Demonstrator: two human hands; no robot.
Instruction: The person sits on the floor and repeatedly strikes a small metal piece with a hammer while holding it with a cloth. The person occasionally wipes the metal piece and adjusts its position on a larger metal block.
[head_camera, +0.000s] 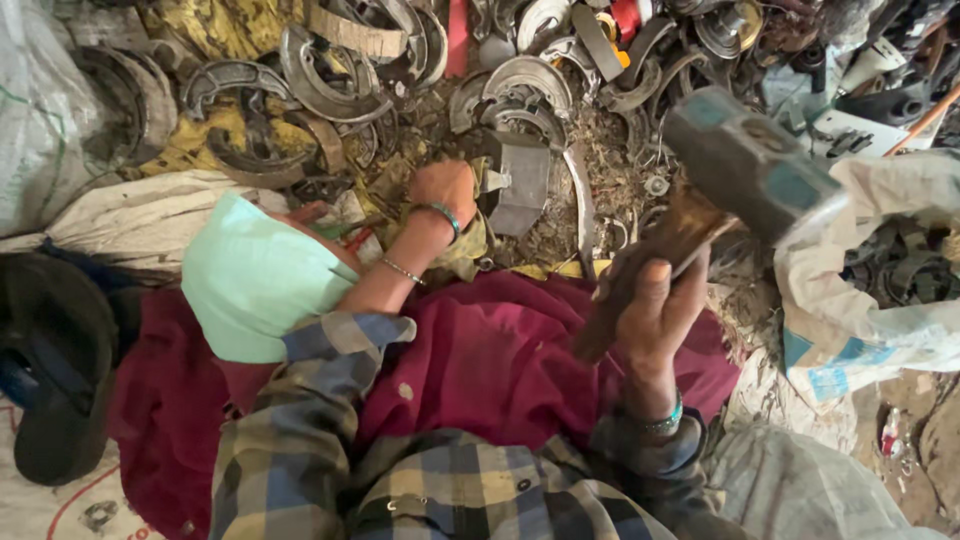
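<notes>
A heavy hammer (745, 160) with a blocky grey steel head and a worn brown wooden handle is raised in the right half of the frame, head tilted toward the upper right, its handle running down and left into the closed right hand (650, 310). Just left of centre, a grey metal brake shoe (520, 180), curved and dusty, lies on the littered ground, with the left hand (445, 190) pressed against its left side.

My sleeves (330, 420) are blue, yellow and grey plaid; my skirt (500, 360) is maroon. The hammer (750, 165) has a grey head and brown handle. The cloth (255, 275) is pale green.
</notes>
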